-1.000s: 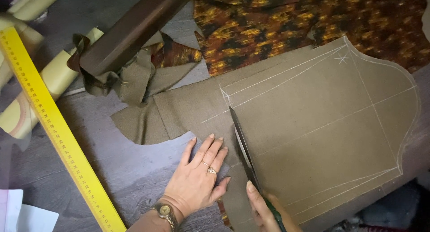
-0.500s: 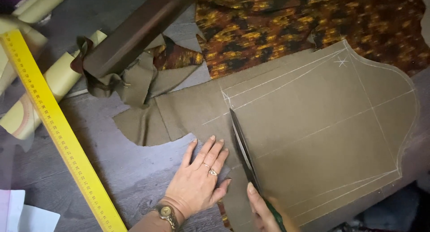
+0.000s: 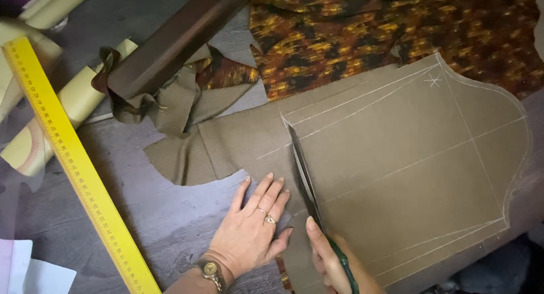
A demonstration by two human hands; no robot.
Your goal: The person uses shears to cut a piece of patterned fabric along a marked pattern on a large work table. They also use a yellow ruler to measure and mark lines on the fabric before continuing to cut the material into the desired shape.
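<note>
Item: olive-brown cloth panel point(image 3: 408, 175), laid flat on the grey desk point(image 3: 170, 226), marked with white chalk lines. It is spread smooth, probably so that the lines stay true under the blades.

Item: scissors point(image 3: 303, 175), long dark blades with a green handle, set on the straight chalk line at the panel's left edge, the tips pointing away from the person. The blades look nearly closed.

Right hand point(image 3: 334, 260): the grip is closed around the scissor handle, at the bottom edge of the view.

Left hand point(image 3: 255, 226): no grip is taken; the palm is pressed flat, fingers spread, on the cloth just left of the blades, seemingly so that the fabric is kept from shifting. Rings and a wristwatch point(image 3: 211, 269) are worn.

Offcut strip point(image 3: 192, 152): trailing left of the cut line, crumpled near a dark wooden bar point(image 3: 175, 41).

Yellow ruler point(image 3: 79, 163): lying diagonally, well apart to the left.

Patterned orange-brown fabric point(image 3: 362, 33): partly covered by the panel's top edge.

Pale paper rolls point(image 3: 62, 107): at the far left.
</note>
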